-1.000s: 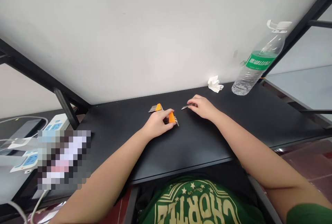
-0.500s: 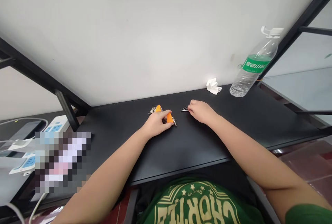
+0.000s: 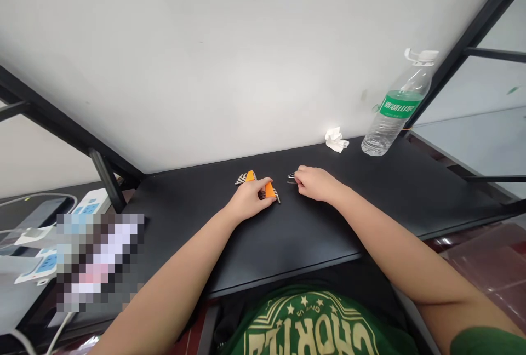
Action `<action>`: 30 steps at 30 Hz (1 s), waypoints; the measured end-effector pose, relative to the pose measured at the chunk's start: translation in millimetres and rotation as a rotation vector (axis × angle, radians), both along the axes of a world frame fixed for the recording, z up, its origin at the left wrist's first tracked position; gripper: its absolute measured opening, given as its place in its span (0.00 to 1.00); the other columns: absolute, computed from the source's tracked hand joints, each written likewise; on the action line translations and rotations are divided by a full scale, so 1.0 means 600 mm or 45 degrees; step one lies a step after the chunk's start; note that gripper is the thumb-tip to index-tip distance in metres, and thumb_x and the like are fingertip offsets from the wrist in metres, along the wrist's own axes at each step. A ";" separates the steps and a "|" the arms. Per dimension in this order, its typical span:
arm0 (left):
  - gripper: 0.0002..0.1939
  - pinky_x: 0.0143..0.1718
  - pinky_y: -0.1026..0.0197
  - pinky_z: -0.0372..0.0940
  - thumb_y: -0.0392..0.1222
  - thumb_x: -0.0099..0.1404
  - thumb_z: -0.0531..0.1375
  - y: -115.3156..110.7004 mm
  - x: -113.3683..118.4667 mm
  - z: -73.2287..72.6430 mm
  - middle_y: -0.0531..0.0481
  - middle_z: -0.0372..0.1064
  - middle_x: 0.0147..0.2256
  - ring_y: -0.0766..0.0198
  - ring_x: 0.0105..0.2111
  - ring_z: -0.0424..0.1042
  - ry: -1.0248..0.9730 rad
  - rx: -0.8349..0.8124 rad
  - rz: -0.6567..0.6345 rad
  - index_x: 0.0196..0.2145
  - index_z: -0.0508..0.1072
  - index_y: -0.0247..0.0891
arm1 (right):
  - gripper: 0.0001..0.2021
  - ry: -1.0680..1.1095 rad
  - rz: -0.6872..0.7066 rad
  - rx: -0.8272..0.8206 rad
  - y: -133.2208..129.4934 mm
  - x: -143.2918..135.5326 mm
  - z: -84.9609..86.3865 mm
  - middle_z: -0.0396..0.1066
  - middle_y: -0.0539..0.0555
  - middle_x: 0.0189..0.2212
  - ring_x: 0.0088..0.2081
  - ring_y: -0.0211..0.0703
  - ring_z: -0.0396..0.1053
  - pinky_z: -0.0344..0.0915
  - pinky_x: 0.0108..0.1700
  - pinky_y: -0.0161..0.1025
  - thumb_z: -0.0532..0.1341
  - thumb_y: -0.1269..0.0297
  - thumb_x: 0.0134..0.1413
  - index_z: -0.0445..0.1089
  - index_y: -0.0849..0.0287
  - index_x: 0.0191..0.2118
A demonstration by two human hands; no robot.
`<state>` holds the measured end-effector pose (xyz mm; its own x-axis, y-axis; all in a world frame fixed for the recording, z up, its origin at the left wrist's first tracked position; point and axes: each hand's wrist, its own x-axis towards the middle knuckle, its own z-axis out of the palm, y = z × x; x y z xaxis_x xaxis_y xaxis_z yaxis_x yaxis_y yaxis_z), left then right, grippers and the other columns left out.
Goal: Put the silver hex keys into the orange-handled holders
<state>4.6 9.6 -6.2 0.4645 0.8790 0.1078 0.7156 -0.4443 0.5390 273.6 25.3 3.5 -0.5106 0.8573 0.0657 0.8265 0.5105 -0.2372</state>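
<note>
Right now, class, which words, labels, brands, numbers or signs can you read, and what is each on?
"鼎湖山泉": green water-bottle label; smaller print below unreadable.
"GIVE UP": green T-shirt, upside down.
"CHORT", apparently: same green T-shirt; remaining letters unclear.
Pixelated screen: unreadable.
Orange hex-key holder: nothing legible.

The left hand (image 3: pixel 246 200) grips an orange holder (image 3: pixel 269 190) of bent metal rods, a 2nd orange piece (image 3: pixel 250 176) just beyond it. The right hand (image 3: pixel 317 183) pinches thin metal pieces (image 3: pixel 291 182) over the black table (image 3: pixel 279 251), near 1 crumpled tissue (image 3: pixel 336 140).
</note>
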 end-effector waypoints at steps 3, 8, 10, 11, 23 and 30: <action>0.23 0.38 0.55 0.66 0.51 0.64 0.66 0.000 0.002 0.000 0.56 0.71 0.28 0.59 0.31 0.71 0.002 0.011 0.003 0.55 0.75 0.45 | 0.07 0.188 0.117 -0.040 -0.004 -0.007 -0.003 0.72 0.54 0.36 0.34 0.41 0.66 0.57 0.35 0.38 0.60 0.76 0.61 0.71 0.57 0.36; 0.21 0.38 0.56 0.66 0.50 0.64 0.65 -0.002 0.003 0.002 0.55 0.71 0.29 0.60 0.31 0.71 -0.016 0.027 -0.014 0.53 0.76 0.44 | 0.09 0.357 0.279 -0.048 -0.009 -0.020 -0.010 0.73 0.55 0.41 0.38 0.42 0.68 0.62 0.41 0.38 0.57 0.74 0.66 0.75 0.58 0.42; 0.21 0.38 0.56 0.66 0.50 0.64 0.65 -0.003 0.003 0.004 0.55 0.71 0.29 0.60 0.31 0.71 -0.026 0.019 -0.014 0.53 0.75 0.43 | 0.10 0.385 0.299 -0.047 -0.009 -0.023 -0.013 0.73 0.55 0.42 0.40 0.43 0.69 0.63 0.43 0.39 0.56 0.73 0.68 0.76 0.58 0.43; 0.22 0.38 0.56 0.66 0.50 0.64 0.65 -0.004 0.003 0.004 0.56 0.71 0.29 0.60 0.31 0.71 -0.027 0.016 -0.012 0.54 0.75 0.43 | 0.11 0.400 0.305 -0.048 -0.009 -0.023 -0.015 0.73 0.56 0.42 0.40 0.43 0.69 0.64 0.43 0.39 0.56 0.73 0.69 0.76 0.58 0.44; 0.20 0.39 0.56 0.66 0.48 0.64 0.65 -0.003 -0.003 -0.002 0.56 0.73 0.30 0.60 0.31 0.71 -0.053 -0.012 -0.016 0.53 0.74 0.44 | 0.12 0.504 0.357 0.022 -0.011 -0.022 -0.014 0.73 0.56 0.42 0.41 0.44 0.71 0.68 0.45 0.42 0.55 0.72 0.70 0.77 0.57 0.44; 0.14 0.37 0.57 0.63 0.47 0.65 0.65 -0.012 0.003 0.006 0.55 0.71 0.30 0.60 0.32 0.70 -0.054 0.023 -0.102 0.48 0.74 0.44 | 0.13 0.518 0.381 0.002 -0.010 -0.027 -0.020 0.74 0.57 0.43 0.42 0.45 0.73 0.70 0.47 0.44 0.55 0.70 0.71 0.79 0.56 0.46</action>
